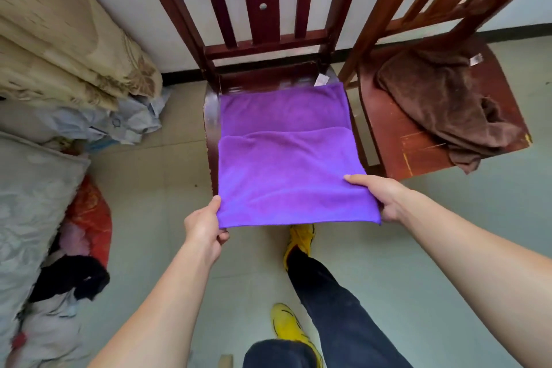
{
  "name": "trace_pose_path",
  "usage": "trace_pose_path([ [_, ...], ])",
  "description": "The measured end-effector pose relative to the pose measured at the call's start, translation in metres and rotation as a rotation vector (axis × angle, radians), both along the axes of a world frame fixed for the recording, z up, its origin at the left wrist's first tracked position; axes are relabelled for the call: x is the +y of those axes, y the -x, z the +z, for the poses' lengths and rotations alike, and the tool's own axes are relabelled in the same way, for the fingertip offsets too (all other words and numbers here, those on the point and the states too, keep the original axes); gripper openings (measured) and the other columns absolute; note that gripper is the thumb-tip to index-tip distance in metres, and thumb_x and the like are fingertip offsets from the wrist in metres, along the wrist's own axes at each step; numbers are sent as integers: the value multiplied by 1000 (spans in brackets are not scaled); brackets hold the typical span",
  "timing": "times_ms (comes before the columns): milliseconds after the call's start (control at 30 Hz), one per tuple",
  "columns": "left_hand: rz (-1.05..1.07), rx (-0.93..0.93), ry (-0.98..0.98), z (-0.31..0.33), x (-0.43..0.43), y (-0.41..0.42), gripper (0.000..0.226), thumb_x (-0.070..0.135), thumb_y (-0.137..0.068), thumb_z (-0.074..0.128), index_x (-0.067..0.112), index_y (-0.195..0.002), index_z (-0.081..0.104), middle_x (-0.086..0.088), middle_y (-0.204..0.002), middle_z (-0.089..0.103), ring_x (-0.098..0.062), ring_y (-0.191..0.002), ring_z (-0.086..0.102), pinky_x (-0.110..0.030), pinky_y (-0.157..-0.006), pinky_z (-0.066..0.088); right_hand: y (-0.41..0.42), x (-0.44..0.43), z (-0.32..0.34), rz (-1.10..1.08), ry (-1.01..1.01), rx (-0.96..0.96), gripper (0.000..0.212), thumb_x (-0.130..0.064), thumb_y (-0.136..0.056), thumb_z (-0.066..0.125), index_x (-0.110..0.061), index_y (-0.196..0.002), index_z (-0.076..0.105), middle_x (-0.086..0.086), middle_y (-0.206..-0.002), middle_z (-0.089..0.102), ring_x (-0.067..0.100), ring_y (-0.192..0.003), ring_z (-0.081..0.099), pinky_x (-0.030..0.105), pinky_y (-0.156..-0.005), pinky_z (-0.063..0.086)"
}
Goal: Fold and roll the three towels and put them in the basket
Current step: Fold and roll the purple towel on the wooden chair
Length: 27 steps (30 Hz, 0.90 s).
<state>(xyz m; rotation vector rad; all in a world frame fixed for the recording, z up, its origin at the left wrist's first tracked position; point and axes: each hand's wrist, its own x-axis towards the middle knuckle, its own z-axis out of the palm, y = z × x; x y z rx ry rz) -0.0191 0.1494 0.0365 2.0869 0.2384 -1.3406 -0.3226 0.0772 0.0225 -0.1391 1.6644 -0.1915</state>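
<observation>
Purple microfibre towel (286,158), soft and limp, lies half-folded on the dark wooden chair seat (212,116), left hand (204,225) and right hand (380,199) pinching its near corners, the best hold.

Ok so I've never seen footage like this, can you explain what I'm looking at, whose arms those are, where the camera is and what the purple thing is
There is no machine here, just a person working with bare hands. The single picture comes from a wide-angle camera worn on their head, looking forward and down, so the arms reaching in from the bottom are their own.

The left hand and right hand each pinch a near corner of a purple towel. It lies on the seat of a wooden chair, with one layer folded over another.

A crumpled brown towel waits on a second chair to the right. Piled bedding sits at the left, and the person's yellow shoes show below. No basket or third towel is in view.
</observation>
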Motion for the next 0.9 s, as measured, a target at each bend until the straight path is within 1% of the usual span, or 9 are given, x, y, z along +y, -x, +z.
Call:
trace_pose_path([
  [133,-48,-22,-2,-2,60,3,13,6,-89,60,9,-78,53,-6,-62,49,-9,-23,24,-13,-33,25,6,60,-2,-63,89,39,43,-17,-77,78,-4,-116,65,15,-111,70,29,-92,67,46,-86,55],
  [233,-67,-47,23,-7,89,2,10,4,-87,59,7,-95,55,-7,-64,49,-8,-23,26,-12,-33,30,11,84,0,-89,173,140,44,-14,-75,79,-2,-115,65,16,-110,70,31,-100,68,52,-92,52],
  [300,-77,-60,40,-6,120,3,15,3,-87,59,6,-101,55,-7,-64,49,-7,-23,27,-12,-34,32,13,110,6,-89,197,173,45,-15,-72,81,-2,-113,66,14,-107,71,30,-97,69,50,-88,55],
  [400,-86,-59,30,1,160,4,16,3,-87,60,7,-102,55,-7,-64,48,-7,-23,28,-13,-33,33,16,146,18,-104,212,195,41,-14,-70,83,-2,-106,68,13,-99,72,25,-79,71,38,-64,60],
  [433,-86,-60,25,5,172,6,16,3,-87,59,7,-102,55,-6,-64,48,-7,-23,29,-13,-32,33,17,157,22,-112,212,200,40,-13,-69,84,-2,-104,69,14,-97,72,25,-76,71,37,-61,60],
  [533,-87,-67,13,15,199,11,14,3,-86,59,8,-99,56,-6,-63,47,-7,-22,29,-14,-32,35,22,186,34,-110,200,204,36,-11,-69,83,-1,-101,68,17,-98,72,30,-86,71,48,-78,59],
  [633,-81,-65,3,22,219,19,13,1,-86,58,9,-96,57,-6,-61,47,-7,-21,29,-14,-32,35,29,206,38,-92,181,218,33,-10,-71,82,-1,-100,67,17,-99,72,30,-85,70,46,-81,58],
  [800,-91,-52,-44,25,240,23,14,-3,-85,55,10,-78,56,-8,-59,46,-8,-22,30,-14,-32,34,37,231,35,-21,118,253,25,-10,-74,80,-3,-95,68,14,-92,70,25,-68,65,39,-72,57],
  [900,-98,-44,-49,25,232,23,13,-1,-84,56,10,-78,56,-8,-60,47,-8,-23,31,-15,-32,36,38,230,34,-33,104,265,14,-12,-76,78,-10,-84,66,8,-82,68,19,-60,62,26,-52,53],
])
